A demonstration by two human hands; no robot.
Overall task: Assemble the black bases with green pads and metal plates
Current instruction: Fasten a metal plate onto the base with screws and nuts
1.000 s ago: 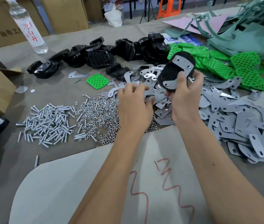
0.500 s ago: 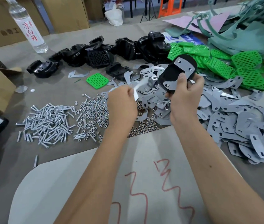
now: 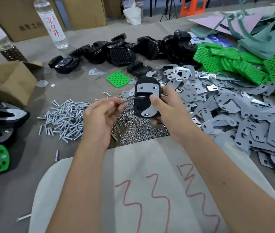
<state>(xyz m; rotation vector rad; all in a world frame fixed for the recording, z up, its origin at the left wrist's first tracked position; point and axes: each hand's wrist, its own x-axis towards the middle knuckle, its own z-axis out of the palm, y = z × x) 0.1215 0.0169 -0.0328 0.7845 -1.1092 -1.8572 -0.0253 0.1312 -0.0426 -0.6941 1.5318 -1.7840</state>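
**Black base takes a second plate**

The oval black plastic base [image 3: 146, 102] is held above the table, over the heap of small silver nuts [image 3: 138, 128], gripped by the right hand [image 3: 168, 111] with the thumb pinning a grey metal plate [image 3: 147, 91] already on its face. The left hand [image 3: 99, 118] pinches a thin curved metal plate [image 3: 131, 99] edge-on, tip nearing the base. I'd lay it flat and line up the holes first. Beyond lie loose grey plates [image 3: 234, 115], green perforated pads [image 3: 226, 63] and more black bases [image 3: 150, 47].
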